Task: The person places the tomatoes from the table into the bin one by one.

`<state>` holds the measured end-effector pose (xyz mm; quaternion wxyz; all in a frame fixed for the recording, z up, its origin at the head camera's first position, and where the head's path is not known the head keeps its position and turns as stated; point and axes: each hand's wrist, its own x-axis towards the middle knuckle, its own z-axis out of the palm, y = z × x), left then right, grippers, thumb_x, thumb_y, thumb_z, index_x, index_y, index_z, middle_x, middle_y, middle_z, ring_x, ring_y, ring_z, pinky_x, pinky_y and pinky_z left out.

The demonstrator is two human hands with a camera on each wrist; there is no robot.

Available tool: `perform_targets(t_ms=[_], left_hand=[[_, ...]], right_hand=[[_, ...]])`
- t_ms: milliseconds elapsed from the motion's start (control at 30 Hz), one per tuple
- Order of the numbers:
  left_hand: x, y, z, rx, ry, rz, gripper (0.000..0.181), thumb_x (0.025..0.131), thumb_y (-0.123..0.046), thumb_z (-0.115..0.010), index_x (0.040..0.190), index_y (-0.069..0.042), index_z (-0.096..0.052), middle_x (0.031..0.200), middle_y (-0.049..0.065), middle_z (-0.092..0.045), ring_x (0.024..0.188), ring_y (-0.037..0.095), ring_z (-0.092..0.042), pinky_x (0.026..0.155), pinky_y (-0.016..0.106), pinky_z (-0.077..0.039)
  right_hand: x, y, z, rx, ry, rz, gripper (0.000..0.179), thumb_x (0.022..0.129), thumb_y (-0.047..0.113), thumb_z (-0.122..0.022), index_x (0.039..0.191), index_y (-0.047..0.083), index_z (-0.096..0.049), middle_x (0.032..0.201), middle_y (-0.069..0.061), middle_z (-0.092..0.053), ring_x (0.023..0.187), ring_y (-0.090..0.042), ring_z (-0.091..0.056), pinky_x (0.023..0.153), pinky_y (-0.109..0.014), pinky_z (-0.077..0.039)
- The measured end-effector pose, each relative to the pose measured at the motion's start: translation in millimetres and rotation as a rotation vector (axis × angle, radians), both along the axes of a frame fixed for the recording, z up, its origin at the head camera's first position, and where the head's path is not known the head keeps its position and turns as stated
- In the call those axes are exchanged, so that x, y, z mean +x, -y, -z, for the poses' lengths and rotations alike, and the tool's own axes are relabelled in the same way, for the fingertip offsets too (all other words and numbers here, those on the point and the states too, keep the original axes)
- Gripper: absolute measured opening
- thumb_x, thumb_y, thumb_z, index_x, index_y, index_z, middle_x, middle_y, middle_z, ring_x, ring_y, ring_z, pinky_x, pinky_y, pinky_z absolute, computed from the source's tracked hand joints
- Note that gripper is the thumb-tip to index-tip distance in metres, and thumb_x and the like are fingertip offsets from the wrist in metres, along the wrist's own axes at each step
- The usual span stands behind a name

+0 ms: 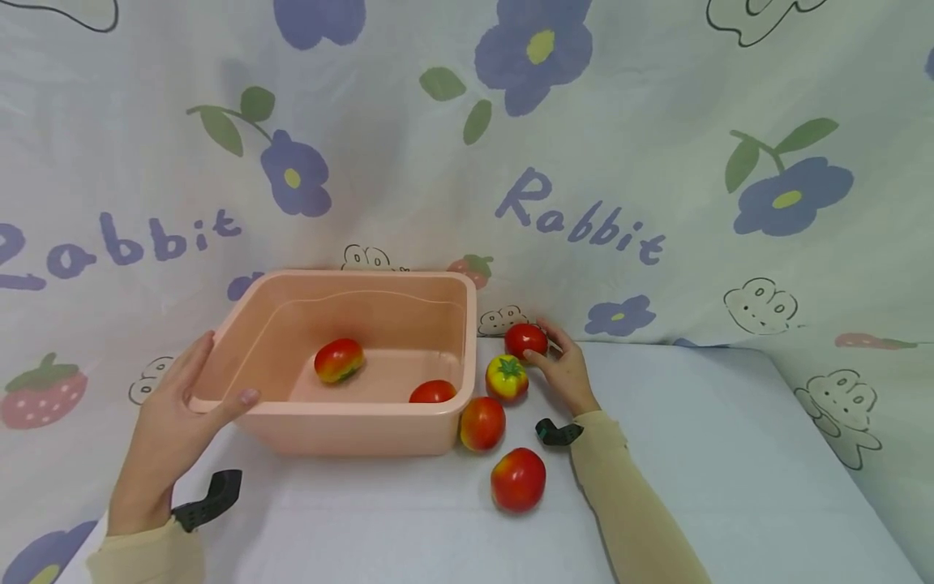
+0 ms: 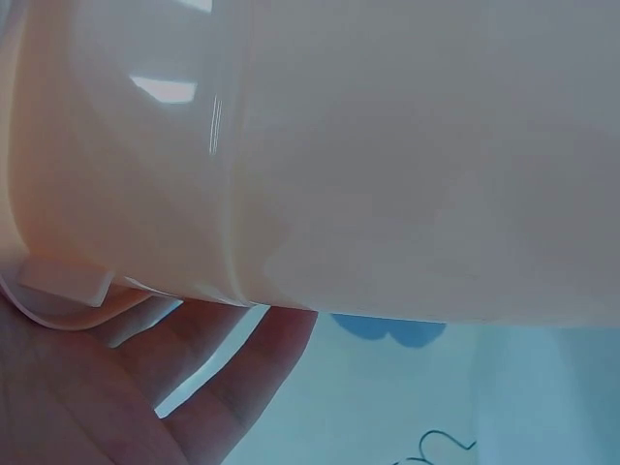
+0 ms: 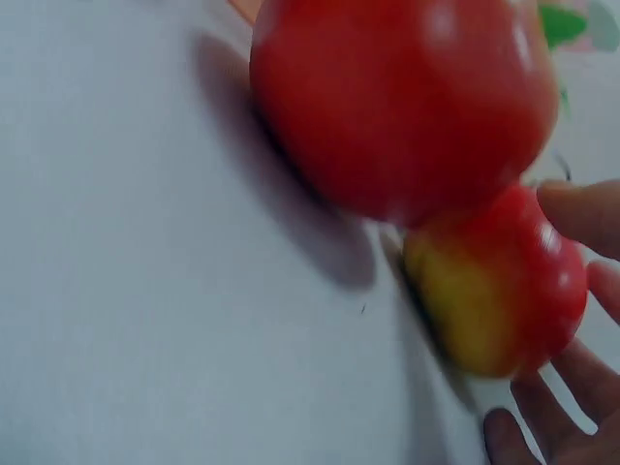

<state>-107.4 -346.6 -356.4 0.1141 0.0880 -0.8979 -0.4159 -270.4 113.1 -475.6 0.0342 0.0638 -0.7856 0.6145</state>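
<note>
My left hand (image 1: 171, 405) grips the near left corner of a peach plastic bin (image 1: 350, 430), thumb over the front rim. Several fingers lie against the outer wall under the rim in the left wrist view. Toward the back, my right hand (image 1: 569, 377) pinches a red tomato (image 1: 525, 341) between thumb and fingers; its side shows a yellow patch in the right wrist view. Right in front of it sits a yellow-red tomato (image 1: 507, 378) with a green calyx. Inside the bin lie a red-yellow fruit (image 1: 339, 361) and a red one (image 1: 433, 392), partly hidden by the front rim.
Another tomato (image 1: 482, 423) rests beside the bin's right wall, and one more (image 1: 518, 480) lies nearer the front on the white table (image 1: 379, 519). A printed curtain (image 1: 409, 178) hangs right behind the bin.
</note>
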Motion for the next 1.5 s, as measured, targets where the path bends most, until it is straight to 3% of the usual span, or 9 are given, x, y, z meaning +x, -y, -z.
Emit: perform_targets(t_ms=[333, 667, 1133, 1267, 1500], left_hand=[[-0.8, -1.4, -1.3, 0.002, 0.012, -0.003, 0.102, 0.089, -0.039, -0.075, 0.163, -0.025, -0.005, 0.168, 0.013, -0.008, 0.143, 0.057, -0.02, 0.102, 0.083, -0.021], [-1.9, -2.4, -1.4, -0.01, 0.022, -0.007, 0.103, 0.089, -0.04, -0.076, 0.163, -0.025, -0.005, 0.168, 0.015, -0.008, 0.142, 0.058, -0.022, 0.101, 0.082, -0.025], [-0.2, -1.0, 0.1, -0.012, 0.063, -0.022, 0.103, 0.09, -0.042, -0.074, 0.162, -0.026, -0.002, 0.168, 0.017, -0.005, 0.142, 0.059, -0.02, 0.101, 0.083, -0.021], [-1.3, -1.4, 0.0, -0.018, 0.08, -0.035, 0.104, 0.09, -0.044, -0.073, 0.162, -0.026, -0.001, 0.168, 0.018, -0.005, 0.141, 0.06, -0.02, 0.099, 0.084, -0.023], [-1.8, -3.0, 1.1, -0.025, 0.059, -0.04, 0.104, 0.09, -0.043, -0.074, 0.163, -0.025, -0.002, 0.167, 0.019, -0.006, 0.14, 0.061, -0.022, 0.098, 0.084, -0.024]], right_hand=[[-4.7, -4.2, 12.8, 0.056, 0.054, -0.025, 0.07, 0.09, 0.016, -0.075, 0.152, 0.023, -0.044, 0.156, -0.001, -0.041, 0.143, -0.027, -0.038, 0.121, -0.049, -0.03], [-1.6, -4.4, 15.1, 0.042, 0.014, 0.004, 0.066, 0.093, 0.014, -0.074, 0.152, 0.022, -0.045, 0.153, -0.002, -0.046, 0.137, -0.027, -0.045, 0.117, -0.047, -0.037], [-0.6, -4.0, -1.2, -0.079, -0.189, 0.008, 0.067, 0.09, 0.018, -0.077, 0.149, 0.009, -0.047, 0.148, -0.011, -0.05, 0.134, -0.027, -0.05, 0.11, -0.04, -0.046], [4.1, -2.7, -9.1, -0.103, -0.192, 0.016, 0.067, 0.091, 0.012, -0.076, 0.15, 0.005, -0.045, 0.149, -0.015, -0.049, 0.135, -0.03, -0.049, 0.11, -0.042, -0.045], [7.6, -1.5, -18.1, -0.122, -0.211, 0.035, 0.066, 0.09, 0.022, -0.078, 0.148, 0.011, -0.049, 0.147, -0.009, -0.052, 0.134, -0.025, -0.049, 0.111, -0.042, -0.045]])
